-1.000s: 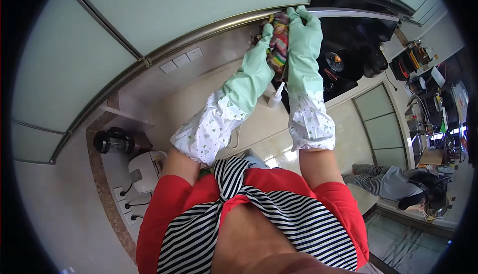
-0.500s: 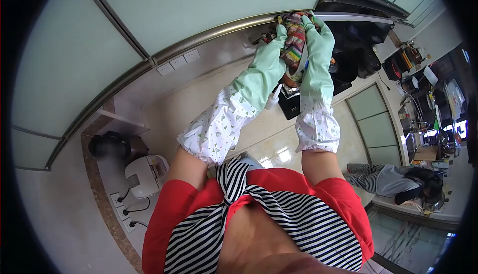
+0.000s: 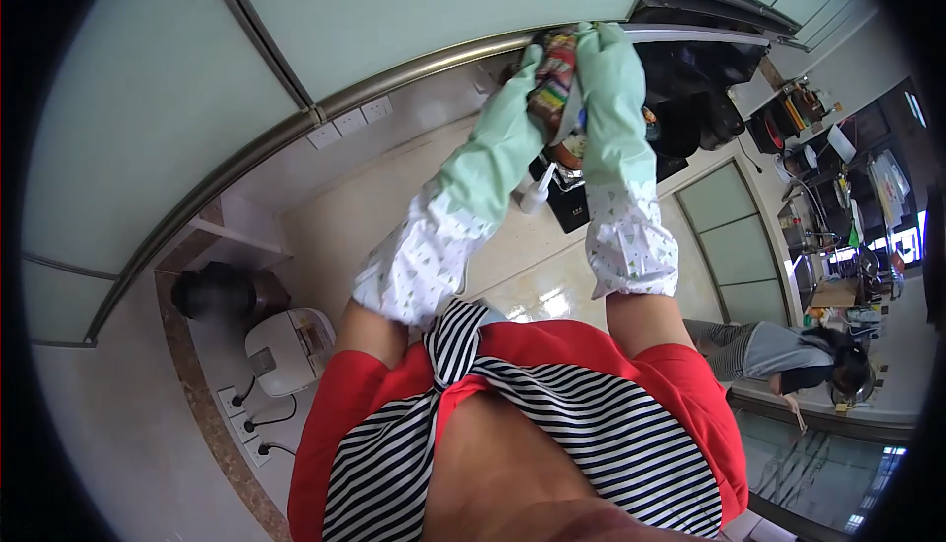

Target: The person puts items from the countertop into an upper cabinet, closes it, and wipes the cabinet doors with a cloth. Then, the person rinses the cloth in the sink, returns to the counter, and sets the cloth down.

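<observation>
Both of my hands wear mint-green rubber gloves with white patterned cuffs and reach up to the lower edge of the cabinet point(image 3: 434, 61). Between them hangs a colourful striped cloth point(image 3: 556, 84). My left hand point(image 3: 522, 84) is closed on the cloth's left side. My right hand point(image 3: 603, 54) is at the cabinet edge, right beside the cloth; its fingertips curl at the edge, and what they hold is hidden. Below the cloth, a white bottle point(image 3: 537, 192) stands on the counter next to the black stove point(image 3: 572, 213).
A black range hood point(image 3: 695, 61) is at upper right. A rice cooker point(image 3: 288, 353) and a dark appliance point(image 3: 222, 291) stand at left, near wall sockets point(image 3: 349, 121). Another person point(image 3: 778, 350) bends over a pan at far right.
Both hands and the cloth went right along the cabinet edge, then back slightly left. More of the stove and an item under the cloth now shows. The other person's arm has shifted.
</observation>
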Demonstrator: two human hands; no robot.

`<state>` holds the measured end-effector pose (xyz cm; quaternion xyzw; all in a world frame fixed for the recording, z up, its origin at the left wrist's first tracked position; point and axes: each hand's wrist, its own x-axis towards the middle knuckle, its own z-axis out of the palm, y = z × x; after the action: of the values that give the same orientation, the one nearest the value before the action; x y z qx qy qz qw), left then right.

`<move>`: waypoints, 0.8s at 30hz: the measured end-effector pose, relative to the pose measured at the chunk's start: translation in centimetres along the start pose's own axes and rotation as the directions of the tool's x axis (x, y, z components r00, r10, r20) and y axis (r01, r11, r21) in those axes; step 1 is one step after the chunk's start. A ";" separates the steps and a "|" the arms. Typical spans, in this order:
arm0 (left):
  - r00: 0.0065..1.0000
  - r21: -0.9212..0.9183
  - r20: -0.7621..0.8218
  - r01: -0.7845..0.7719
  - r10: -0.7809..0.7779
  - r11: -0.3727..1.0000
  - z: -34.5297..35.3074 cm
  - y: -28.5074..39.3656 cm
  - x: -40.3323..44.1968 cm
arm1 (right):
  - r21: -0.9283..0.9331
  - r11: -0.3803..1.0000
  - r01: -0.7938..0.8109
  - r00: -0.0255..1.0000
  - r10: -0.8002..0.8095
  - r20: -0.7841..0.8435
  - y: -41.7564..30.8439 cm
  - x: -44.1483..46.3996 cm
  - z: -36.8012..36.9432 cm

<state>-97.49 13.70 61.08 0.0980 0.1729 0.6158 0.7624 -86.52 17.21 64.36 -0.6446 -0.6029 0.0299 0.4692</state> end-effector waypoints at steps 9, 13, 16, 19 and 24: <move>0.995 0.164 0.017 -0.104 0.102 0.981 -3.8 -3.3 2.8 | 0.284 0.930 -0.232 0.966 0.187 0.177 1.8 -0.7 0.5; 0.997 -0.005 -0.037 0.073 -0.073 0.997 -2.0 -3.3 3.8 | 0.254 0.967 -0.034 0.999 0.040 -0.019 1.6 0.0 -0.6; 0.998 -0.015 -0.036 -0.060 0.059 0.998 -4.1 -0.4 1.7 | 0.087 0.986 0.143 0.986 -0.134 -0.099 -0.2 -1.3 1.7; 0.989 0.151 -0.066 -0.121 0.132 0.981 -7.6 3.5 -1.9 | 0.065 0.946 0.318 0.943 -0.309 -0.120 -2.6 -4.1 4.8; 0.987 -0.054 0.129 -0.084 0.091 0.995 -15.3 10.8 -11.1 | 0.380 0.825 0.418 0.877 -0.476 0.067 -12.2 -11.2 7.3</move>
<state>-115.17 4.31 52.53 0.1275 0.1028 0.6449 0.7465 -103.13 10.34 62.23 -0.3852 -0.7572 0.0783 0.5217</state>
